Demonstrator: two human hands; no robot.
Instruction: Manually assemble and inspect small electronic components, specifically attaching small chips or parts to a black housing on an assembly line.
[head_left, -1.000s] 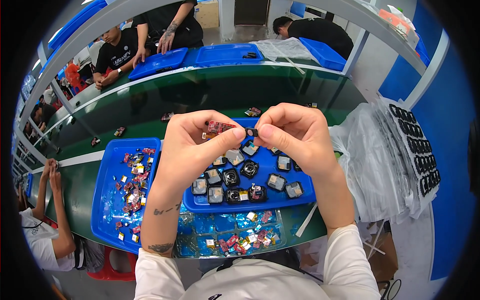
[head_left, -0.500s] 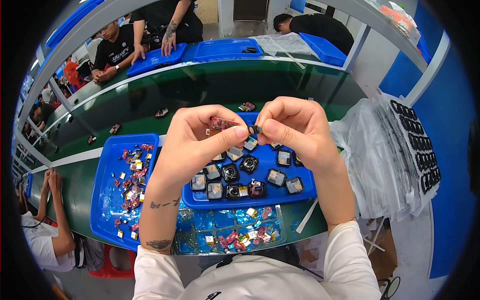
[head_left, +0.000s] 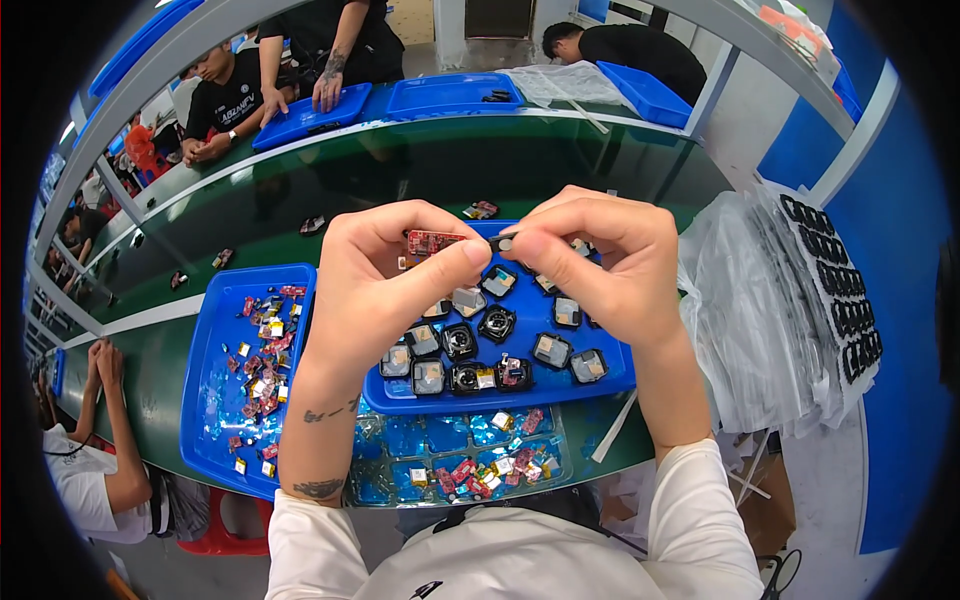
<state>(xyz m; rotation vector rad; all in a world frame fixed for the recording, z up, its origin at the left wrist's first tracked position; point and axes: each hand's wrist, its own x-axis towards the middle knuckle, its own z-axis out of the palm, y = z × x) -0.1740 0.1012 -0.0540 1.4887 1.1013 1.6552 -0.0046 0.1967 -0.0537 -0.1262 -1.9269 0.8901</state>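
Over the middle tray, my left hand (head_left: 385, 275) is closed on a small red circuit board (head_left: 432, 242), held between thumb and fingers. A tiny white piece hangs near its lower left end. Close beside it, my right hand (head_left: 610, 260) pinches a small dark part with a round grey face (head_left: 504, 243). The fingertips of both hands nearly meet there; whether the part joins the board by a wire cannot be made out. Under the hands, a blue tray (head_left: 440, 404) holds several black square watch cases (head_left: 497, 322), some with grey and tan insides showing.
At left, a blue tray (head_left: 203, 400) holds loose red boards and small batteries. A clear compartment tray (head_left: 440, 437) with similar parts lies nearest me. More pieces (head_left: 312, 225) dot the green belt (head_left: 420, 170). Stacked plastic trays (head_left: 750, 310) stand right. Co-workers sit across and at left.
Both hands have shifted slightly; the red board has moved a little left and now lies more level. My right hand has turned, bringing the dark part's round face into view.
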